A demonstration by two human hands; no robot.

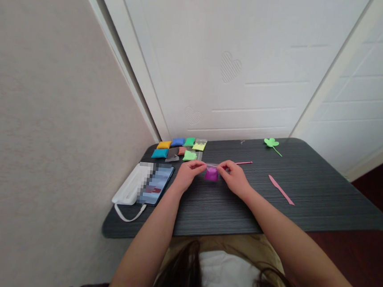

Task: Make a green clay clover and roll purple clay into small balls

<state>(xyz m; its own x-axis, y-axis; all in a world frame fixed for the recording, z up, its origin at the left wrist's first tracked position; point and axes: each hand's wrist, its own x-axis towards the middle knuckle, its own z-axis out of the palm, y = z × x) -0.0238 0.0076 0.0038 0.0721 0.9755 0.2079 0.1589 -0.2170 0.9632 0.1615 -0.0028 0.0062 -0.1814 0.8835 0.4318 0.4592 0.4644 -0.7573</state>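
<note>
A small clear bag of purple clay (212, 174) hangs between my two hands, just over the dark table (205, 216). My left hand (190, 172) pinches the left end of the bag's top edge. The right end of that edge is held in the fingertips of my right hand (233, 176). Behind my right hand lies a thin pink stick tool (244, 162), partly hidden by the hand. A pink plastic knife (281, 190) rests farther right.
Several small clay packets, among them a yellow packet (164, 145) and a teal packet (160, 153), lie at the back left. A phone (161, 183) and a cabled white power bank (130, 187) sit at the left. A green clay clover (271, 143) is at the back right.
</note>
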